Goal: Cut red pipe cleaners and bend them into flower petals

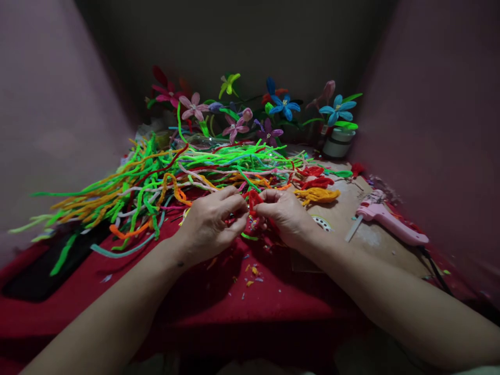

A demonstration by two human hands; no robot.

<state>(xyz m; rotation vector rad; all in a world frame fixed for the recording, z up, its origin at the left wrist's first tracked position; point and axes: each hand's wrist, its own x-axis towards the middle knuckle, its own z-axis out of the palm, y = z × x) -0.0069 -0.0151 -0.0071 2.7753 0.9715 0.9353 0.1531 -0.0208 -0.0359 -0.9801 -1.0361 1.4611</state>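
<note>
A bent red pipe cleaner (253,200) is between my two hands, above the red tablecloth (219,294). My right hand (287,216) pinches it between thumb and forefinger. From the other side, the closed fingertips of my left hand (213,219) meet the same piece; their exact hold is partly hidden. Just beyond the hands lies a loose heap of pipe cleaners (234,159) in green, orange, white and red. Bent red loops (317,182) and a yellow-orange bundle (318,196) lie beyond my right hand.
A pink glue gun (390,221) rests on a brown board (367,255) at right. Fuzzy flowers, one of them blue (285,107), stand along the back near a jar (339,143). A dark flat object (50,265) is at left. Scraps (253,271) dot the cloth.
</note>
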